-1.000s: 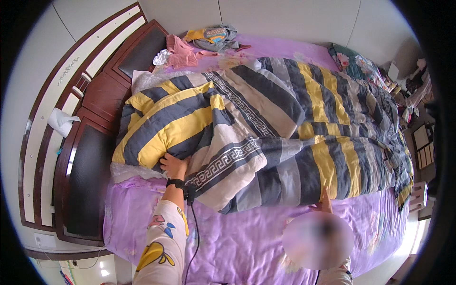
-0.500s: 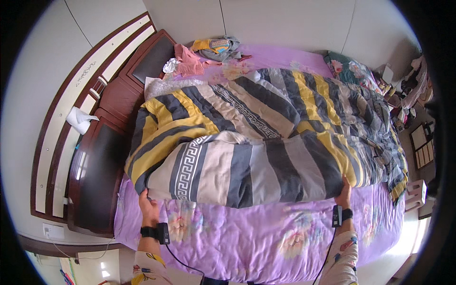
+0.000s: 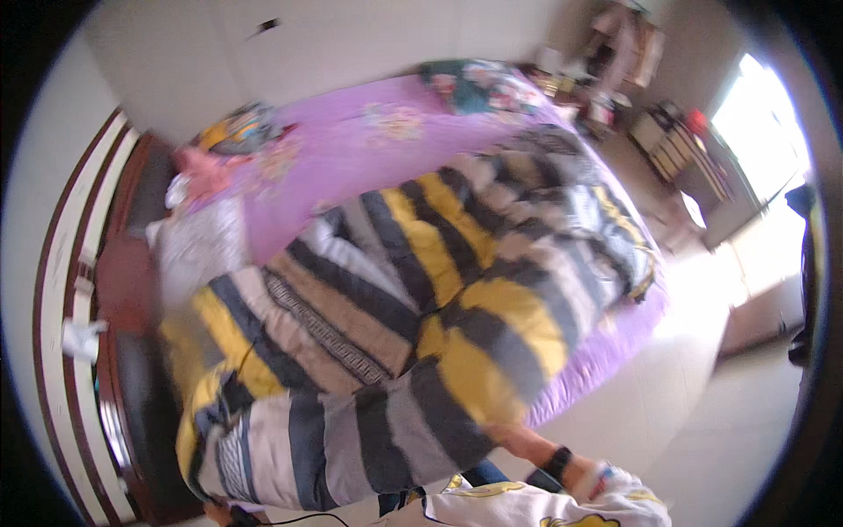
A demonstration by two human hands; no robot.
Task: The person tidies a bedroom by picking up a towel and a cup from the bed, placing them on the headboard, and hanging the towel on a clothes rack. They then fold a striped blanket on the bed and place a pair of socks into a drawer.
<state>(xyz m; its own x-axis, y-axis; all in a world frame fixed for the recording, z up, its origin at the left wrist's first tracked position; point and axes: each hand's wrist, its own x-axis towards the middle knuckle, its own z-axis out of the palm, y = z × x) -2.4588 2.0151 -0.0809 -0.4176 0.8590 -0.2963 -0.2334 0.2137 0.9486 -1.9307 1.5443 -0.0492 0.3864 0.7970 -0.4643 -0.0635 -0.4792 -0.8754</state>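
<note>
A striped comforter (image 3: pixel 351 439) in yellow, dark grey, beige and light grey lies bunched across the bed, its near edge lifted toward me. My right hand (image 3: pixel 511 436) grips that edge near the bed's front right side, its fingertips hidden in the cloth. At the bottom left, my left hand (image 3: pixel 216 511) holds the comforter's near corner and is mostly cut off by the picture's lower rim. Beneath the comforter is a purple flowered bedsheet (image 3: pixel 342 140), bare at the far side. Motion blurs the view.
A brown padded headboard (image 3: pixel 132 272) stands at the left, with a pale pillow (image 3: pixel 204 237) beside it. Clothes (image 3: pixel 206 171) lie at the far left corner, and a green flowered pillow (image 3: pixel 479 86) at the far edge. Tiled floor (image 3: pixel 650 386) and a bright window (image 3: pixel 762 119) are at the right.
Both hands have drawn the comforter's near edge toward me, uncovering more of the sheet at the far side. My view has swung to the right, showing the floor and window.
</note>
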